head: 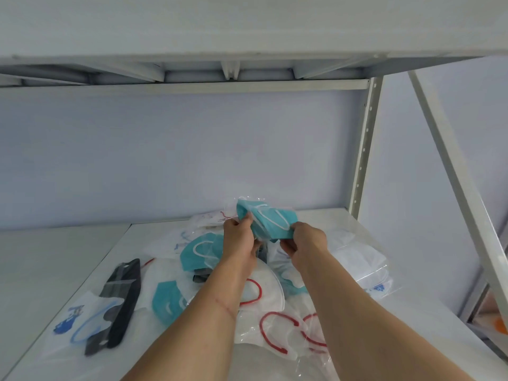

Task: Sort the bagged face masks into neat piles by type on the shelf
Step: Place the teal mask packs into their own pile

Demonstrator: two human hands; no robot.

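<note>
Both hands hold a teal mask in a clear bag up above the shelf. My left hand pinches its left edge and my right hand grips its lower right corner. Below lies a jumble of bagged masks: another teal mask, a third teal one, white masks with red ear loops, a black mask, a white mask with blue loops, and plain white masks at the right.
The shelf's white upright post and a slanted brace stand at the right. An upper shelf hangs overhead. The shelf's left part is bare. More bagged masks lie by the back wall.
</note>
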